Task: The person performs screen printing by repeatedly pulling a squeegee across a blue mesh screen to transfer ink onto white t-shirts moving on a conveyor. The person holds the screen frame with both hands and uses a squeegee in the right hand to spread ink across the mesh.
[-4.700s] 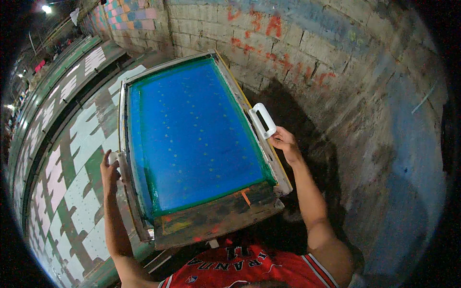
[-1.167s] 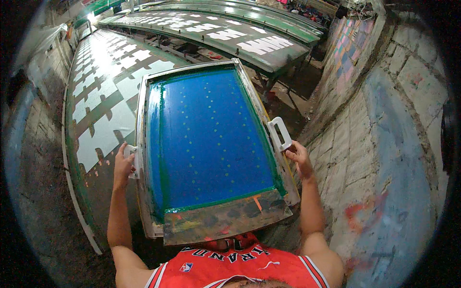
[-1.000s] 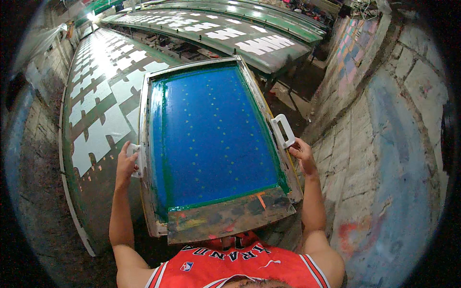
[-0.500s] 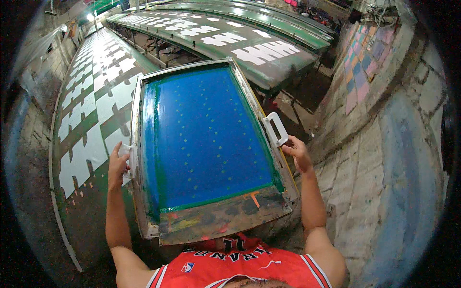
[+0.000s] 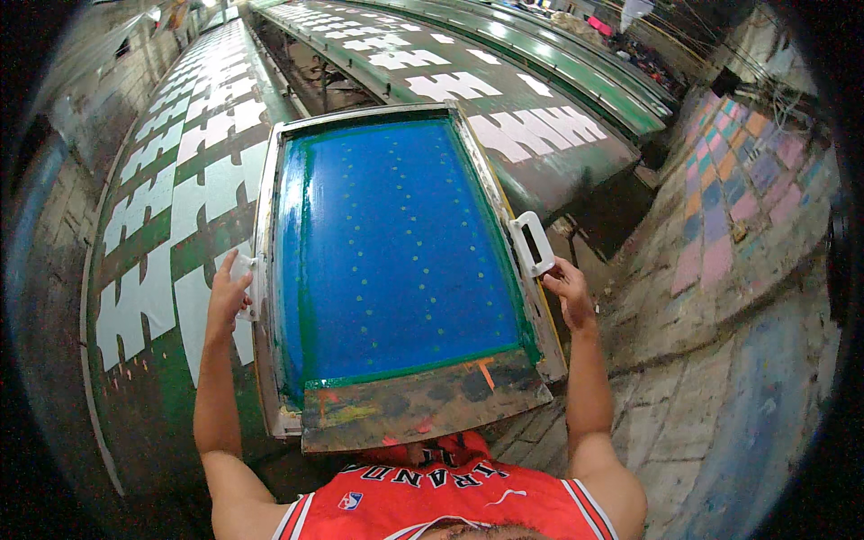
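Held out in front of me is a large screen-printing frame with a blue mesh, green borders, small pale dots and a paint-stained board across its near end. My left hand is closed on the white handle on the frame's left side. My right hand grips the right side at the lower end of another white handle, its fingertips partly hidden by the frame.
A long green table with rows of pale cut panels runs along my left. More long tables stretch away ahead. A block wall is at far left. A weathered surface with painted coloured squares and hanging cables are at right.
The view has swung from the wall in the earliest frame to along the tables. Lately more of the left table and coloured squares show. Both my hands stay on the frame.
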Tool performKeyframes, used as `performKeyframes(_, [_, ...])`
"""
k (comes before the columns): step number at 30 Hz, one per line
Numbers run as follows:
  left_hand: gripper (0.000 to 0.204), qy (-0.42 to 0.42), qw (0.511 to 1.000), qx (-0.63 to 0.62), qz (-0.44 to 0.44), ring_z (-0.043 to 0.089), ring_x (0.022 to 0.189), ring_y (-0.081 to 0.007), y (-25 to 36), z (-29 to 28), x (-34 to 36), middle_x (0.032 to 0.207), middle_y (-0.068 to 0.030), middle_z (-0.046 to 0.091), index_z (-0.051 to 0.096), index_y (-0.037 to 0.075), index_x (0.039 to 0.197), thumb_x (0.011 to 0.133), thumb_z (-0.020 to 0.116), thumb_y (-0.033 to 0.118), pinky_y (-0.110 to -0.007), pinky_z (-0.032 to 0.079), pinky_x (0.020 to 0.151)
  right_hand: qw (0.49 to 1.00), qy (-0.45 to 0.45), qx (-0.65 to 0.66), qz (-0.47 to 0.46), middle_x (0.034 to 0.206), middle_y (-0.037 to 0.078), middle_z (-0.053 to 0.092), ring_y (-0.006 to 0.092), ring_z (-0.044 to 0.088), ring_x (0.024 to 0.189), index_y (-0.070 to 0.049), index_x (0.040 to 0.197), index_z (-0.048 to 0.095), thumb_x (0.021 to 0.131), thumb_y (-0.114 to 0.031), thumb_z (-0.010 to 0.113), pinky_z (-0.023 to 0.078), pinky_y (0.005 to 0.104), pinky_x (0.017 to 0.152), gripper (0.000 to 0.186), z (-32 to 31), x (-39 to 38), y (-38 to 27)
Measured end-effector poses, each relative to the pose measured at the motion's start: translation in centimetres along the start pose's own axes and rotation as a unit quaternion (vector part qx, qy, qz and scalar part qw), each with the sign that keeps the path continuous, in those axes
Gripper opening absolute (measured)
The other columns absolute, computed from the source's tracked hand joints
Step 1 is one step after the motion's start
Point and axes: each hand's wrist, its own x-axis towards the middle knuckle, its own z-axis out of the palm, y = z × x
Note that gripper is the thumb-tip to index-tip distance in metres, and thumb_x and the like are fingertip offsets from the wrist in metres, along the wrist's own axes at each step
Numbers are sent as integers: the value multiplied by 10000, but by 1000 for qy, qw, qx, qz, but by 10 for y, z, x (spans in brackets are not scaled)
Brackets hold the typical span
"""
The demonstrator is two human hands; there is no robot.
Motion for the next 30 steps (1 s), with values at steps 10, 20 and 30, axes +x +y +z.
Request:
performKeyframes(10, [631, 127, 990, 48, -33, 566, 577, -145, 63, 70, 3, 1096, -139, 653, 458, 98, 1513, 911, 647, 120, -291, 460, 467, 993, -110, 21, -27, 1121, 64, 684, 168, 611, 1036, 20, 1269, 629, 831, -319, 744, 426, 342, 974, 566, -58, 157, 21])
performKeyframes(20, [671, 207, 974, -4, -91, 557, 561, -146, 96, 209, -35, 1046, -135, 643, 384, 109, 1550, 927, 636, 99, -307, 438, 455, 973, -226, 10, -47, 1108, 62, 685, 164, 621, 1016, 1, 1271, 634, 825, -335, 747, 441, 348, 963, 570, -156, 324, 59])
performKeyframes(30, [659, 338, 929, -14, -148, 561, 516, -148, 103, 274, -118, 1005, -137, 665, 400, 80, 1538, 922, 632, 88, -312, 440, 451, 936, -349, 4, -47, 1094, 76, 693, 179, 636, 1008, 11, 1250, 644, 821, -315, 759, 458, 342, 944, 551, -140, 425, 57])
